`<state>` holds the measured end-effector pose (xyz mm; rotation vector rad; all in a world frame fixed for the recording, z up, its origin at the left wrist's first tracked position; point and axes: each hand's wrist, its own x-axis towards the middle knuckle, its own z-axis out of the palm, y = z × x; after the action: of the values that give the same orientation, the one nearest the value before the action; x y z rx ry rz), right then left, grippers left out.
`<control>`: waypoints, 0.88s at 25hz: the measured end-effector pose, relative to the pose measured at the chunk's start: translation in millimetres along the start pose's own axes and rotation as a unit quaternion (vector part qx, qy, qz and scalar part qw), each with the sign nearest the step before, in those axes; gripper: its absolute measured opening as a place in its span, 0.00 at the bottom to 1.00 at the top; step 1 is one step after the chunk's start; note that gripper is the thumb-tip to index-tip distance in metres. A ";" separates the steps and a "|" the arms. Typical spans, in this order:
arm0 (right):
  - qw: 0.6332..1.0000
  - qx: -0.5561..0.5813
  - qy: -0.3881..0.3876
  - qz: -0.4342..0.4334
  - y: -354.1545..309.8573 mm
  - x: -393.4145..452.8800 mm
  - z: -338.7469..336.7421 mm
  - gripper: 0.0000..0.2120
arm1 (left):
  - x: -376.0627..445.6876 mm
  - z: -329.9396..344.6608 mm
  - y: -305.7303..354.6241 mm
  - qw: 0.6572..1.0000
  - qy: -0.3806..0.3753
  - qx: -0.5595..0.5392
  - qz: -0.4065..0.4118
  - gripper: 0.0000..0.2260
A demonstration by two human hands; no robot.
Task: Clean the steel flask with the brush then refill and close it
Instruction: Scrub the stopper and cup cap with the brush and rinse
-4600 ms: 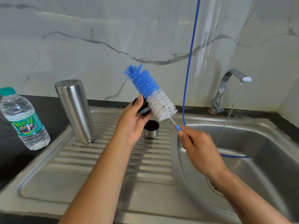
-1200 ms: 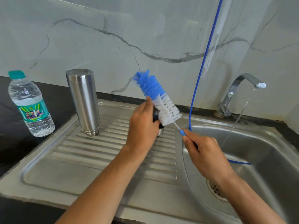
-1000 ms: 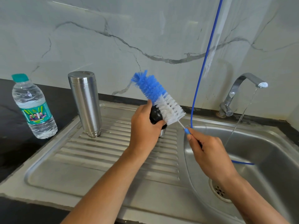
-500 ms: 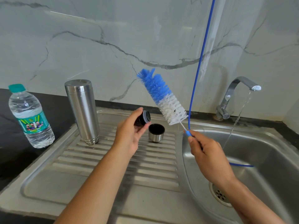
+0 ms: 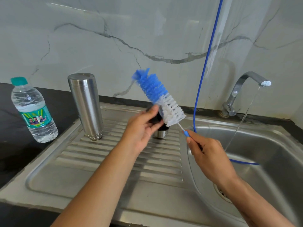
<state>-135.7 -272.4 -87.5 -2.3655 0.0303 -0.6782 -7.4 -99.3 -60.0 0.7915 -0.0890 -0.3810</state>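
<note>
Scrubbing stopper: steel flask (image 5: 86, 105) stands upside down on drainboard (image 5: 105, 163), left; my left hand (image 5: 141, 131) grips black stopper (image 5: 155, 119) vs brush (image 5: 159, 97); right hand (image 5: 207, 155) pinches handle. Risk, I judge: wet stopper slips, hits cup (image 5: 161, 132).

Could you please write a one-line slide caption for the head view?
Left hand holds the black stopper against the brush gripped by the right hand.

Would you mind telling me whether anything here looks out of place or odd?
The tap is running into the sink while nothing is under it, so water is wasted. The steel flask stands upside down on the drainboard.
</note>
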 end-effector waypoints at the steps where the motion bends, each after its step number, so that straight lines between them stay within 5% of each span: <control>1: 1.000 0.000 0.007 0.000 0.2 0.5 -0.6 0.16 | -2.6 3.7 -2.6 1.000 -0.013 0.020 -0.003 0.09; 5: 0.998 0.003 -0.054 -0.025 -2.7 -0.2 -1.2 0.13 | 4.9 -5.3 13.4 0.997 0.024 -0.010 0.071 0.05; 9: 1.000 0.012 -0.003 -0.010 -1.6 0.4 -2.9 0.15 | -2.1 2.0 -4.3 1.000 -0.009 0.018 0.007 0.08; 13: 0.998 0.010 -0.044 -0.036 -4.8 -1.6 1.3 0.13 | 9.6 -9.3 12.0 0.993 0.049 -0.091 0.060 0.06; 17: 1.000 0.003 0.004 -0.016 -1.7 0.0 0.3 0.16 | 1.4 -0.3 1.2 0.999 -0.005 -0.026 0.034 0.08; 22: 0.999 0.001 -0.034 -0.040 -4.2 -2.2 -0.4 0.14 | 9.2 -11.4 11.9 0.992 0.038 -0.098 0.065 0.12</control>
<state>-138.4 -268.9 -85.7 -2.3968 -0.0946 -0.6334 7.2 -87.3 -60.2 0.6010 -0.0307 -0.2308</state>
